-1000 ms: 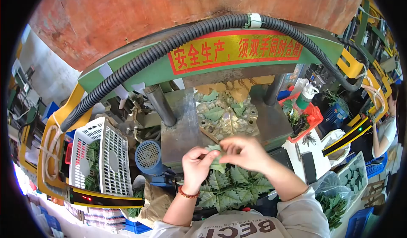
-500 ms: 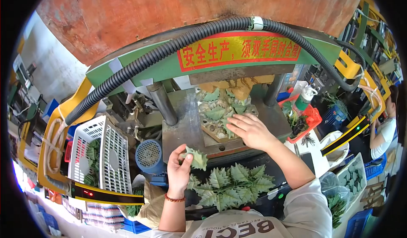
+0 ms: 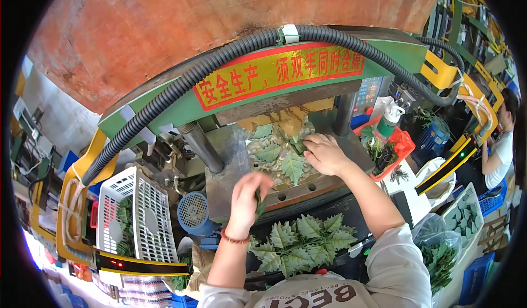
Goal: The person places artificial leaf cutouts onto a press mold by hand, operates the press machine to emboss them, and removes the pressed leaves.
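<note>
While several artificial leaves already lie in the metal mold, I've got another leaf held in my left hand, my right hand is at the mold's right side, can't tell if gripping, and a whole leaf pile is left.

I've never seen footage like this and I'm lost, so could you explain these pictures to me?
Every picture comes from one camera worn on a person's head, looking forward and down, so the shirt shows at the bottom. There's no robot, just two bare hands. Ahead stands what looks like a green press with a yellow sign. Below it sits a lumpy mould with green leaves on it. The right hand is at the mould's right side; its fingertips are hard to make out. The left hand holds a dark green leaf. A leafy cluster lies nearest the body.
</note>
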